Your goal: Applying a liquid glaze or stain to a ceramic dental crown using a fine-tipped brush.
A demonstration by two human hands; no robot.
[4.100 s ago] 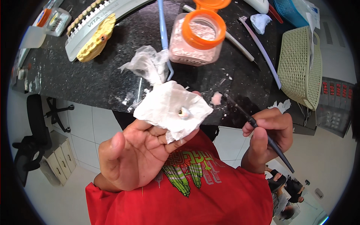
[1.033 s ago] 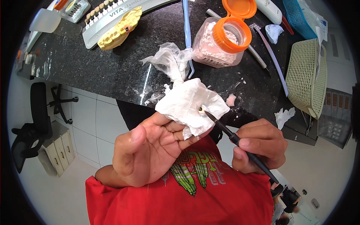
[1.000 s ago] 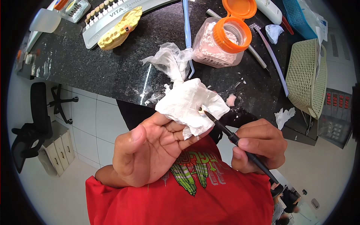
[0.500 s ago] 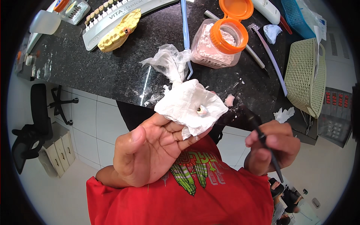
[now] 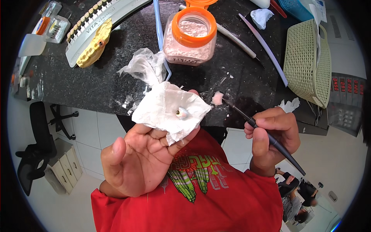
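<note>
Palm up and thumb spread, my left hand (image 5: 137, 162) holds a folded white tissue (image 5: 158, 102) across its fingers. A tiny tooth-shaped dental crown (image 5: 181, 113) with a dark opening lies on the tissue. My right hand (image 5: 276, 133) is closed in a pen grip on a black-handled fine brush (image 5: 276, 144). The brush tip reaches a small dab of pink-white paste (image 5: 217, 98) on the dark countertop (image 5: 92, 85), just right of the tissue; whether it touches is too small to tell.
Behind the tissue stands an open orange-rimmed jar (image 5: 189, 42) of pink powder. A yellow dental model (image 5: 94, 44) and a tooth shade guide (image 5: 96, 19) lie far left. Crumpled plastic (image 5: 145, 65), a blue instrument (image 5: 159, 27), a lilac stick (image 5: 266, 50) and a woven basket (image 5: 305, 62) surround the work area.
My right hand's brush has come to the pink paste, its tip now at the dab's edge. The whole view has shifted, so the bench things appear further left.
</note>
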